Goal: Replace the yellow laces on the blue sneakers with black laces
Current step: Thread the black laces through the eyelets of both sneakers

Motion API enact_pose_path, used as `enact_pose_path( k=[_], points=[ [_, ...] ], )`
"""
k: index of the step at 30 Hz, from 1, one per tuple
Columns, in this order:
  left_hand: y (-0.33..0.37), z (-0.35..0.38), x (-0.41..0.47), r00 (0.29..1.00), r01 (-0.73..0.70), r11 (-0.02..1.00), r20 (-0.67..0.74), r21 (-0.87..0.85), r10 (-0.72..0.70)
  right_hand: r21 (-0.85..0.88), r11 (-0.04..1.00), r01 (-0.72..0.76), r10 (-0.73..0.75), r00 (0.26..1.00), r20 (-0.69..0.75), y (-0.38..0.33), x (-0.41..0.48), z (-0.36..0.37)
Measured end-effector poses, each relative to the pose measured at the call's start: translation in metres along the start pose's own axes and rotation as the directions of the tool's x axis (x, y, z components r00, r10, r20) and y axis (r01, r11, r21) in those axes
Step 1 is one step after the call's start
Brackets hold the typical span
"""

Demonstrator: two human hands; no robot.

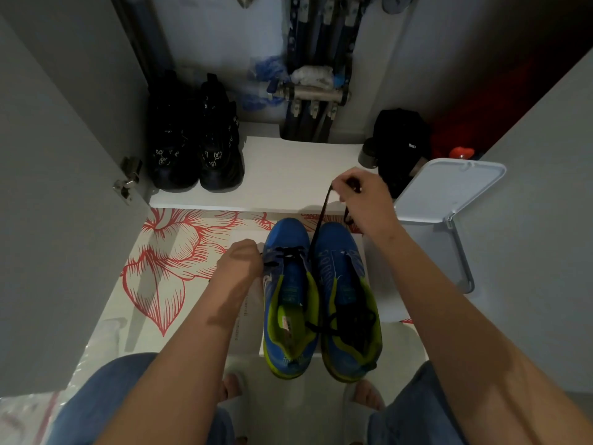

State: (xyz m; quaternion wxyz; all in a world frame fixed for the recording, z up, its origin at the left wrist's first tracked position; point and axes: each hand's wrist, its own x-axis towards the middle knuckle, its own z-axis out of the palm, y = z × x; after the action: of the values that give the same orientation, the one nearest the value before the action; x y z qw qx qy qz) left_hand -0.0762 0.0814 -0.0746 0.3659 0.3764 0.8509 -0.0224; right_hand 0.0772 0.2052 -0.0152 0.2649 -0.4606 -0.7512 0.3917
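Note:
Two blue sneakers with yellow-green lining stand side by side on a white box with a red flower print [167, 252]. The left sneaker [287, 293] has a black lace [321, 220] crossed through its front eyelets. My right hand [362, 194] pinches one end of that lace and holds it taut, raised above the toes. My left hand [240, 261] sits against the left side of the left sneaker, fingers curled at the eyelets; what they hold is hidden. The right sneaker [348, 297] has a loose black lace bundled in its opening.
A pair of black shoes [195, 146] stands on the white cabinet shelf [288, 175] behind. A black bag [401, 146] and a white lidded bin [449, 191] are at the right. Grey cabinet doors flank both sides. My knees and feet are below.

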Motion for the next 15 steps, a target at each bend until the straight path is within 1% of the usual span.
enact_pose_path(
  k=[1, 2, 4, 6, 8, 10, 11, 12, 13, 14, 15],
  points=[
    [0.001, -0.001, 0.001, 1.000, 0.000, 1.000, 0.010, -0.011, 0.000, 0.045, 0.999, 0.001, 0.002, 0.998, -0.065, -0.001, 0.001, 0.000],
    [0.002, -0.002, 0.001, 1.000, 0.007, 1.000, 0.015, -0.024, -0.007, 0.070, 0.998, 0.005, 0.002, 0.995, -0.097, -0.002, 0.001, 0.000],
    [0.003, -0.003, 0.003, 1.000, 0.006, 0.999, 0.003, -0.034, -0.006, 0.071, 0.997, 0.005, 0.001, 0.996, -0.087, 0.000, 0.000, 0.003],
    [0.004, -0.004, 0.001, 1.000, 0.013, 0.999, -0.006, -0.032, -0.013, 0.031, 0.999, -0.017, 0.018, 1.000, -0.002, 0.002, 0.000, 0.007],
    [0.004, -0.005, 0.001, 0.999, 0.018, 0.998, -0.042, -0.057, -0.020, -0.107, 0.994, -0.029, 0.039, 0.995, 0.096, 0.005, -0.002, 0.009],
    [0.006, -0.008, -0.001, 0.993, 0.012, 0.996, -0.115, -0.093, -0.023, -0.278, 0.960, 0.024, 0.019, 0.988, 0.151, 0.007, -0.004, 0.009],
    [0.007, -0.010, -0.003, 0.990, -0.007, 0.993, -0.142, -0.121, -0.010, -0.327, 0.943, 0.066, -0.011, 0.986, 0.166, 0.005, -0.005, 0.009],
    [0.009, -0.011, -0.006, 0.991, -0.028, 0.986, -0.133, -0.163, 0.006, -0.346, 0.934, 0.090, -0.024, 0.981, 0.192, 0.002, -0.006, 0.009],
    [0.010, -0.012, -0.010, 0.994, -0.057, 0.975, -0.102, -0.215, 0.035, -0.333, 0.939, 0.089, -0.008, 0.971, 0.237, -0.002, -0.007, 0.011],
    [0.011, -0.012, -0.014, 0.996, -0.080, 0.963, -0.048, -0.258, 0.070, -0.296, 0.953, 0.056, 0.038, 0.952, 0.303, -0.006, -0.007, 0.014],
    [0.011, -0.011, -0.018, 0.995, -0.095, 0.956, 0.013, -0.276, 0.103, -0.254, 0.967, -0.004, 0.105, 0.916, 0.386, -0.009, -0.009, 0.019]
  ],
)
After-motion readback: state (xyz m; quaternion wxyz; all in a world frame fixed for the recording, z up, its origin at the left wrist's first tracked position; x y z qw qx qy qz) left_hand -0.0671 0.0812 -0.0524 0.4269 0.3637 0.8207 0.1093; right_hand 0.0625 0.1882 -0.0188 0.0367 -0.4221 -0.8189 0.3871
